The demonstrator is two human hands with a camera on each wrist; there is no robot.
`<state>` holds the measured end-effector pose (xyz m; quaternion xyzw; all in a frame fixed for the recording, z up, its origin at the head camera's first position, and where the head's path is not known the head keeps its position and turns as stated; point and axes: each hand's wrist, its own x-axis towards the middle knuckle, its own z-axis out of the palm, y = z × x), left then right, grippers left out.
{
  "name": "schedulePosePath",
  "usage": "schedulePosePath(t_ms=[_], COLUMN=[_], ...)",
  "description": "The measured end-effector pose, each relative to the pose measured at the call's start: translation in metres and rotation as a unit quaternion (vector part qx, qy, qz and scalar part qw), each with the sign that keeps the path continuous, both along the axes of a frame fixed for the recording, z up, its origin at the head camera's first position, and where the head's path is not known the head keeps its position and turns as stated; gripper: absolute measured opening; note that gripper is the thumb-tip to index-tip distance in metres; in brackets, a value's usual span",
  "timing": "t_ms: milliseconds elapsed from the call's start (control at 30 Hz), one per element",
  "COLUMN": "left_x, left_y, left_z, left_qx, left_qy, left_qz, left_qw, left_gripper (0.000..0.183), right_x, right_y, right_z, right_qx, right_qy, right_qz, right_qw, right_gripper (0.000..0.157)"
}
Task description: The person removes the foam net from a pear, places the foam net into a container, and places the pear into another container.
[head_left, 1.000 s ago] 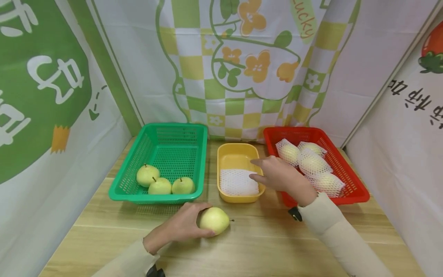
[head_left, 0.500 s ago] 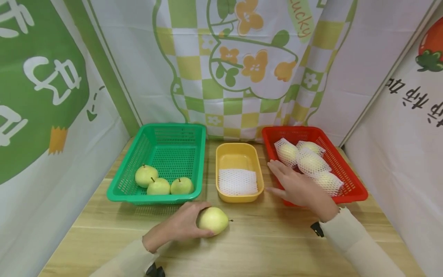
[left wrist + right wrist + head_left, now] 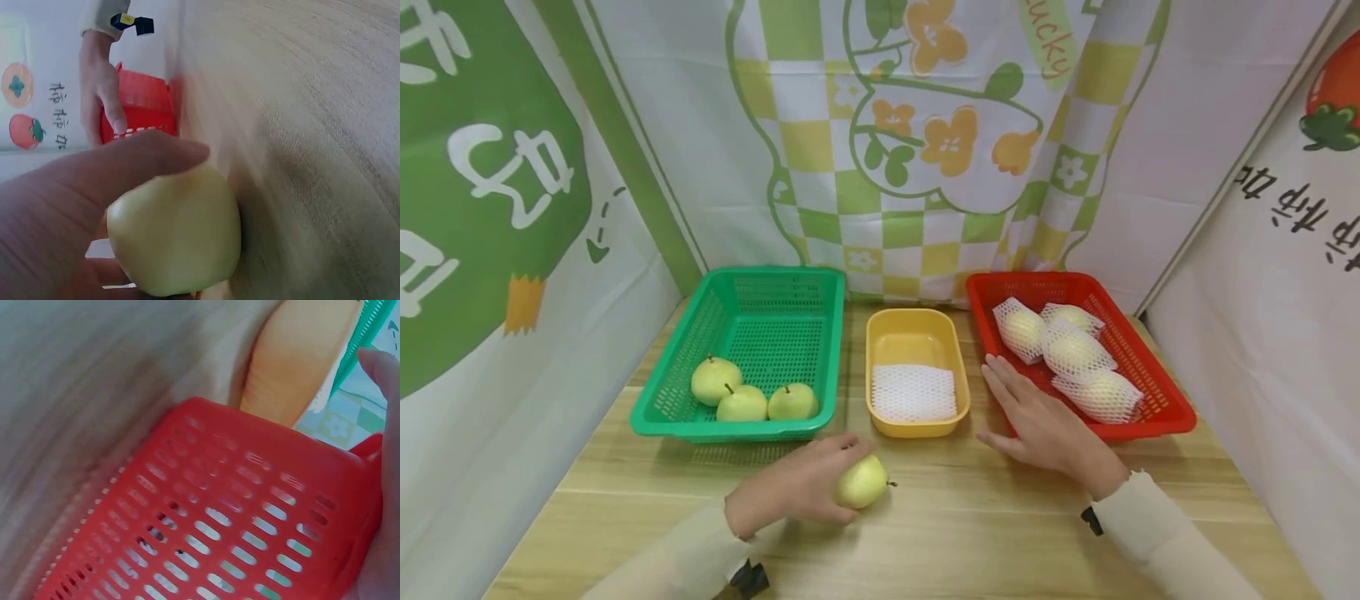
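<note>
A pale yellow-green pear (image 3: 863,482) lies on its side close over the wood table, its stem pointing right. My left hand (image 3: 801,483) grips it from the left, fingers over the top and thumb on the near side; in the left wrist view the thumb lies along the pear (image 3: 178,234). My right hand (image 3: 1045,425) holds nothing, fingers extended beside the near left corner of the red basket (image 3: 1168,400). White foam net sleeves (image 3: 913,393) lie flat in the yellow box (image 3: 917,430), between and beyond the hands.
The green basket (image 3: 651,408) at left holds 3 bare pears (image 3: 742,403) along its near side. Several net-wrapped pears (image 3: 1077,348) lie in the red basket. A printed curtain (image 3: 895,225) hangs behind, with white cloth walls at both sides.
My right hand has drawn back from over the yellow box to the red basket's near left corner. My left hand has shifted its fingers further over the pear, which has turned slightly.
</note>
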<state>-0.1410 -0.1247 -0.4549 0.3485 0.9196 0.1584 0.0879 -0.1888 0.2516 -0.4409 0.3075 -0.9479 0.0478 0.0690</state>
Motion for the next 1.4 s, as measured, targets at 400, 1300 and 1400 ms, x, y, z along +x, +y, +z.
schedulePosePath(t_ms=[400, 1300, 1400], left_x=[0.01, -0.051, -0.066], left_y=[0.016, -0.078, -0.089], left_z=[-0.004, 0.085, 0.086], left_qx=[-0.11, 0.229, 0.211], left_qy=[0.226, 0.062, 0.056], left_qz=[-0.048, 0.158, 0.178], left_qw=[0.9666, 0.9587, 0.9597], left_gripper=[0.076, 0.068, 0.07], right_x=[0.0, 0.002, 0.002], right_y=[0.0, -0.003, -0.003], right_z=[-0.005, -0.004, -0.004], right_qx=[0.001, 0.008, 0.007], right_qy=[0.003, -0.005, -0.001], right_qz=[-0.012, -0.025, -0.024], right_qw=[1.0, 1.0, 1.0], right_gripper=[0.098, 0.099, 0.099])
